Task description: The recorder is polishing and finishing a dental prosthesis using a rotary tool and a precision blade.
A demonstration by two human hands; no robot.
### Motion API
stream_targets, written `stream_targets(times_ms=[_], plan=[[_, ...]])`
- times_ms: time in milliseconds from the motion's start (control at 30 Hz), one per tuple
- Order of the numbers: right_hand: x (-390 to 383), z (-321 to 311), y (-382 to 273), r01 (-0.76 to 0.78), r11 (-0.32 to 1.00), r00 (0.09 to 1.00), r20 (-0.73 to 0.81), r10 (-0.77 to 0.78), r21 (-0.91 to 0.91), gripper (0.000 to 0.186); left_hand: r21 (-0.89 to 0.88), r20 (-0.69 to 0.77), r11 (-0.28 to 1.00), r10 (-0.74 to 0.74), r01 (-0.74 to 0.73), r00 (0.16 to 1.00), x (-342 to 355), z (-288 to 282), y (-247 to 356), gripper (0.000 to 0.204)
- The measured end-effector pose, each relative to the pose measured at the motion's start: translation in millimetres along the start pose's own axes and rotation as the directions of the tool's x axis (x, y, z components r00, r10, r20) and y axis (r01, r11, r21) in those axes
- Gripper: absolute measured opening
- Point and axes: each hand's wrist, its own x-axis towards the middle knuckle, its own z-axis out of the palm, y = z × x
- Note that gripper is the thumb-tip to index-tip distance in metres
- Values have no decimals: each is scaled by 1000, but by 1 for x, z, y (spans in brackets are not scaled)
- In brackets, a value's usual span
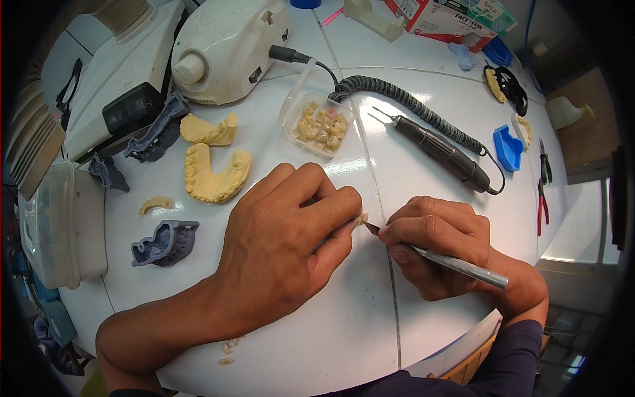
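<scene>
My left hand (288, 241) pinches a small pale, tooth-coloured piece (360, 218) in its fingertips, which are partly hidden. My right hand (436, 245) grips a silver-handled craft knife (466, 267), its blade tip at the small piece. Above my left hand are a clear open box of small tooth-like pieces (321, 131), a yellow U-shaped dental cast (218, 188) and a smaller yellow cast (202, 131). A grey-blue mould (164, 243) and a thin yellow arch piece (157, 202) lie to its left. Several small bits (227, 360) lie below my left wrist.
A white control unit (228, 46) and black rotary handpiece (440, 152) with coiled cord lie at the back. A white machine (122, 73) and plastic container (66, 225) stand left. Boxes (436, 20), a blue tray (508, 147) and pliers (544, 165) are at back and right.
</scene>
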Motion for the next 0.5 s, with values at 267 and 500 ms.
stream_targets(times_ms=[267, 500], plan=[[1, 0, 0, -18, 1000, 1000, -3, 18, 21, 23, -2, 9, 1000, -15, 15, 1000, 0, 0, 0, 16], [2, -5, -3, -95, 995, 995, 32, 94, 36, 18, -2, 6, 1000, -9, 9, 1000, 0, -1, 1, 18]])
